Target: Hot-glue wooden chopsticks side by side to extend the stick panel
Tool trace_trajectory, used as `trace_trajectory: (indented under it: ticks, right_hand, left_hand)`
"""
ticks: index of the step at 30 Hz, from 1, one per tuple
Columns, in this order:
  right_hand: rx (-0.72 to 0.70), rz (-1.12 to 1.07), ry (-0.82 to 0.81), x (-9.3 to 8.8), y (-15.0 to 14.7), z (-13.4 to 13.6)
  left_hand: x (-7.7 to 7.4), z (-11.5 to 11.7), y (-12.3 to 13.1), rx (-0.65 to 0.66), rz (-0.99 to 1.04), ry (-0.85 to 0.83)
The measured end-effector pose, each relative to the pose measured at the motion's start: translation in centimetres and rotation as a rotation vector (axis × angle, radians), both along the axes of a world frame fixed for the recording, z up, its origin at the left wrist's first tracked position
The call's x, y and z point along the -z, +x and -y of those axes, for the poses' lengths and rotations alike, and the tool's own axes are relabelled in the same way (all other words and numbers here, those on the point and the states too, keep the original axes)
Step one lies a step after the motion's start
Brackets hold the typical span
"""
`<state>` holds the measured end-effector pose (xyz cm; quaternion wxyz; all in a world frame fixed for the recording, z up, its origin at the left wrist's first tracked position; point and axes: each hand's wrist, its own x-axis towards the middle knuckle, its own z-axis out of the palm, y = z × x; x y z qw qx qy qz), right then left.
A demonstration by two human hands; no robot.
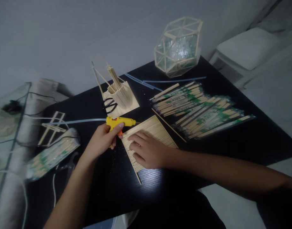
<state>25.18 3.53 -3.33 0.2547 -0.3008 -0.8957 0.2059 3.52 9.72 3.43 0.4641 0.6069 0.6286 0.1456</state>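
Observation:
My left hand [104,138] is wrapped round the handle of a yellow hot glue gun [123,122] with an orange trigger. Its nozzle points right, at the far left corner of a flat panel of thin wooden sticks [157,130]. A clear glue stick [76,121] runs out of the gun's back to the left. My right hand [146,149] lies on top of the panel with its fingers spread and bent. It covers part of the panel's middle. Along the panel's left side a stick juts out past the near edge.
Wrapped chopsticks [203,111] lie in a pile on the right of the black table [107,197]. Behind stand a stick holder [122,97] on a wooden base, black scissors [109,105] and a faceted clear-sided frame [181,47]. A chopstick pack [54,154] and cords lie left.

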Motion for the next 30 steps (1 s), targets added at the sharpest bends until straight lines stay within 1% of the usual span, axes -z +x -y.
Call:
trace_trajectory:
  ticks: [6, 10, 12, 15, 18, 21, 24, 27, 29, 30]
  right_hand:
    - [-0.112, -0.028, -0.039, 0.1, 0.3, -1.2]
    - [-0.198, -0.119, -0.075, 0.3, 0.7, -2.1]
    - [-0.212, -0.159, -0.091, 0.3, 0.9, -2.3]
    - [-0.234, -0.153, -0.112, 0.1, 1.1, -2.3]
    - [-0.229, -0.121, -0.093, -0.1, 1.0, -2.1]
    - [-0.186, -0.107, -0.039, -0.3, 1.0, -1.9]
    - [-0.086, -0.035, 0.003, -0.8, 1.5, -1.4]
    - [0.085, 0.059, 0.014, -1.0, 2.7, -0.4]
    - [0.231, 0.055, 0.042, -0.9, 3.7, 0.7]
    - [0.281, 0.059, 0.057, -0.6, 4.2, 1.3]
  left_hand:
    - [0.6, -0.2, -0.7, -0.003, 0.047, -0.084]
    - [0.9, -0.6, -0.8, 0.027, 0.039, -0.116]
    - [1.2, -0.6, -0.9, -0.001, 0.047, -0.104]
    - [2.1, -0.5, -1.3, -0.083, 0.025, -0.028]
    - [2.7, -0.2, -1.7, -0.103, 0.003, -0.008]
    - [2.7, 0.0, -2.0, -0.095, 0.054, -0.039]
    - [2.1, 0.3, -2.2, -0.099, 0.068, -0.055]
    - [1.8, 0.9, -2.6, -0.078, 0.062, -0.062]
    - [1.9, 1.5, -2.8, -0.067, 0.054, -0.066]
    - [2.0, 1.9, -2.9, -0.064, 0.052, -0.068]
